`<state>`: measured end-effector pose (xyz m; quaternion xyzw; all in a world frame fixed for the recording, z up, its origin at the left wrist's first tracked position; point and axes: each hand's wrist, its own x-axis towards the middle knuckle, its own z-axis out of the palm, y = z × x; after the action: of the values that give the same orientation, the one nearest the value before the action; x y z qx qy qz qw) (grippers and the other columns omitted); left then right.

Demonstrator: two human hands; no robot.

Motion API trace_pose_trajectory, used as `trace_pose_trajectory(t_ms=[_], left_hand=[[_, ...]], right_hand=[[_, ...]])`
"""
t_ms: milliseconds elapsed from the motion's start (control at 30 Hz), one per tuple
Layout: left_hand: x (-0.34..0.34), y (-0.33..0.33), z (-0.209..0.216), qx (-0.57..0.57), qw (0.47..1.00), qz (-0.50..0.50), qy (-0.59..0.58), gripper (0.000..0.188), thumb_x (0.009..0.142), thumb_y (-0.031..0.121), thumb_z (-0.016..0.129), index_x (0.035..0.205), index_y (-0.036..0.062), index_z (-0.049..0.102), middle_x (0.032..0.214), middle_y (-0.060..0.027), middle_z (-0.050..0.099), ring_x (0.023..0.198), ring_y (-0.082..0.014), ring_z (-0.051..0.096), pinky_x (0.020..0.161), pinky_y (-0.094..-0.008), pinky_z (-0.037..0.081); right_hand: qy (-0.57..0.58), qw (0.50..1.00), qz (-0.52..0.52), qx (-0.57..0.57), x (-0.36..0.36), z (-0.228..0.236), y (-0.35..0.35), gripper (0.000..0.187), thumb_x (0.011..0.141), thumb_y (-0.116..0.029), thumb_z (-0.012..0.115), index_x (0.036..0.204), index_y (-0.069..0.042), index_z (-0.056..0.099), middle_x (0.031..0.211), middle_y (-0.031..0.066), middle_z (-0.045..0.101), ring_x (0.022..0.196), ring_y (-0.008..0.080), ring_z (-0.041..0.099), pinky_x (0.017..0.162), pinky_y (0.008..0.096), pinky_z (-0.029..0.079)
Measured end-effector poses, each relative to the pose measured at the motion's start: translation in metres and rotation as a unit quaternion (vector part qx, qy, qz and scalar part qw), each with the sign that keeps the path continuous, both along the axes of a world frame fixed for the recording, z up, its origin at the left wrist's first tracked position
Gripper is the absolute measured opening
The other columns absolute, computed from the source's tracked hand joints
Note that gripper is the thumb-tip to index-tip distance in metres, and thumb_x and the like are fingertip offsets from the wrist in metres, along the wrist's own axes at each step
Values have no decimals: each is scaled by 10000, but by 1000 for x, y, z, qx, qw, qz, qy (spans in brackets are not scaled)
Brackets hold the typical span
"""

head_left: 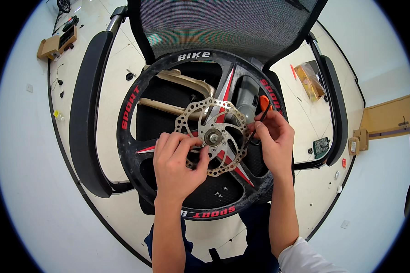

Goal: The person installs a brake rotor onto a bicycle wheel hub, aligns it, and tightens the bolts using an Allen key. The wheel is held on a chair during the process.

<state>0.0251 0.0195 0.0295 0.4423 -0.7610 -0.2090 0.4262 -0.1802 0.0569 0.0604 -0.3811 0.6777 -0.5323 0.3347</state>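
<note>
A black bicycle wheel [125, 150] with broad red-and-white-marked spokes lies flat across an office chair's seat. On its hub rests a silver disc brake rotor [185, 119], pierced with holes, the axle end [213, 138] at its centre. My left hand [177, 159] is on the rotor's left side, thumb and index finger pinched close beside a bolt hole; whatever is between them is too small to make out. At the rotor's right edge, my right hand [275, 141] grips a thin black hex key [254, 132]. Several small silver screws [219, 194] lie below, seen through a wheel opening.
Beneath the wheel are a beige forked metal part [161, 107] and a grey power tool [247, 98] with an orange part. Chair armrests [95, 113] flank both sides; the mesh backrest [223, 27] rises beyond. Boxes [59, 44] and a yellow package [309, 81] lie on the floor.
</note>
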Motion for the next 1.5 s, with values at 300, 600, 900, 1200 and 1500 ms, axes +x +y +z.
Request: trace_pose_trajectory(t_ms=[300,600,900,1200,1500], left_hand=[[-9,1,2,-20,998,26,-58,188,716,49,767,758,42,584,788,-50,551,752,-233,514,651,-349,434],[-4,1,15,-6,999,3,-51,159,700,41,746,776,46,606,810,-56,557,768,-241,508,676,-354,429],[-4,1,3,14,998,-4,-64,205,699,49,744,877,46,643,856,-42,576,801,-246,514,696,-357,436],[1,0,2,-32,998,-32,-53,199,740,39,741,904,49,628,873,-57,564,825,-256,514,720,-371,435],[-12,8,9,14,986,18,-164,153,865,118,698,894,54,562,912,-63,530,910,-267,486,803,-414,362]], right_hand=[[-32,999,1,-37,-6,-2,1,80,925,25,587,1000,54,593,923,95,684,920,162,706,846,282,553],[-43,998,7,-41,-7,-3,2,80,921,27,587,996,56,588,931,98,682,916,163,705,846,294,557],[-46,998,18,-44,-6,-4,3,86,914,27,587,995,56,584,925,96,676,902,163,701,831,289,553],[-47,998,14,-43,-8,-6,3,74,922,25,561,990,49,575,916,90,666,882,159,701,809,289,555],[-91,995,43,25,-16,-17,2,97,942,-19,477,1000,11,548,822,19,556,703,82,542,604,241,454]])
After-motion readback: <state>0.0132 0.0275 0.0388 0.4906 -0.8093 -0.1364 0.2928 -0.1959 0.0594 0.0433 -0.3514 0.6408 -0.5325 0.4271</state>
